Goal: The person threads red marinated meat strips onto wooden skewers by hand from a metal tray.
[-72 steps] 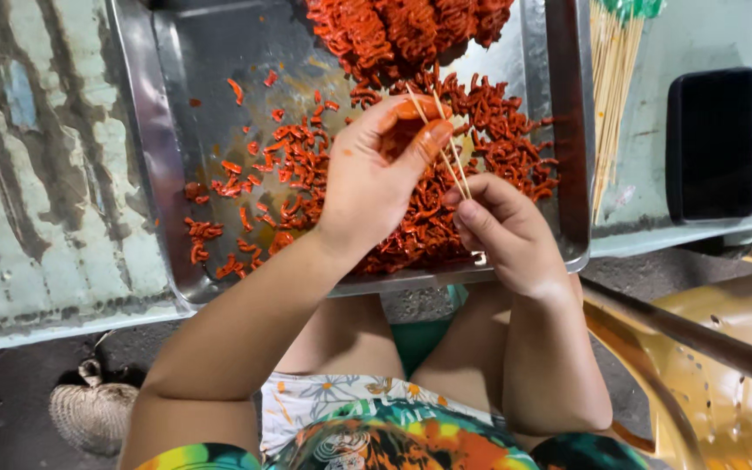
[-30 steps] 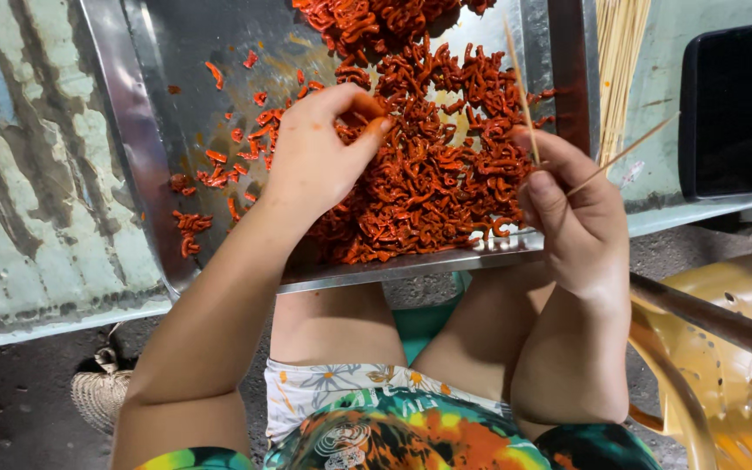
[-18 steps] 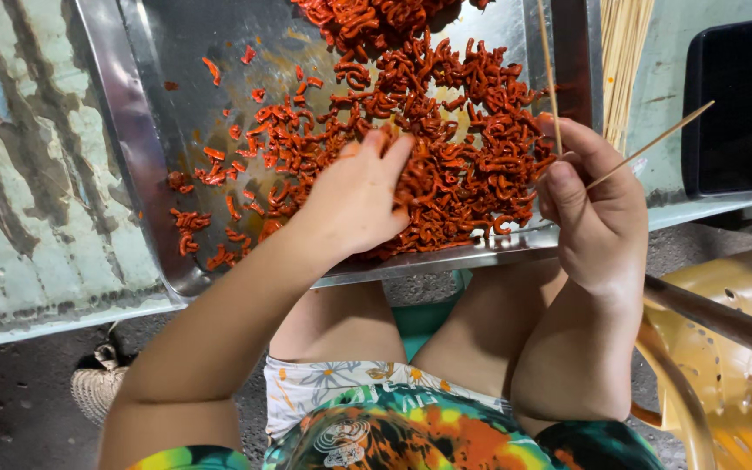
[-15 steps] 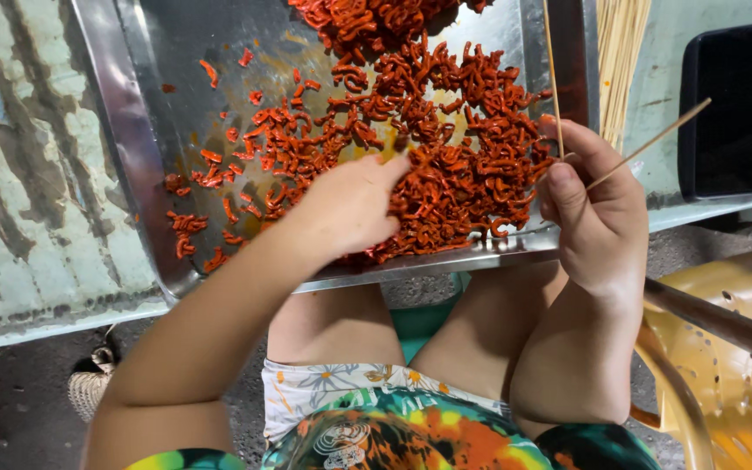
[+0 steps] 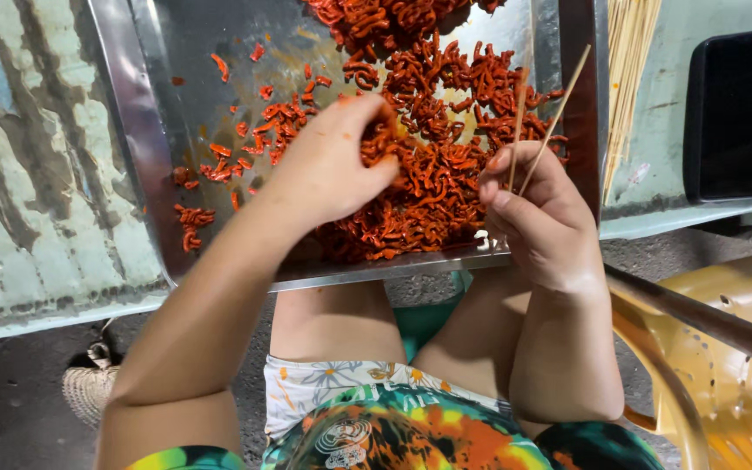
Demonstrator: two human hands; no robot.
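A steel tray [image 5: 137, 148] lies on a worn pale table and holds a heap of small red-orange marinated strips [image 5: 433, 165]. My left hand [image 5: 328, 161] rests palm down on the near part of the heap, its fingertips curled into the strips. My right hand [image 5: 537, 213] hovers at the tray's near right corner, fist closed around two thin bamboo skewers [image 5: 554, 109] that point up and away over the heap. The skewers look bare above the hand.
A bundle of bamboo skewers [image 5: 630, 61] lies right of the tray. A black phone [image 5: 735, 113] lies further right on the table [image 5: 28, 218]. A yellow plastic chair [image 5: 724, 383] stands at lower right, a woven sandal [image 5: 87, 392] on the ground at lower left.
My left hand has gone from lifting above the heap to pressing down into the strips. My right hand keeps the skewers; the view has shifted slightly.
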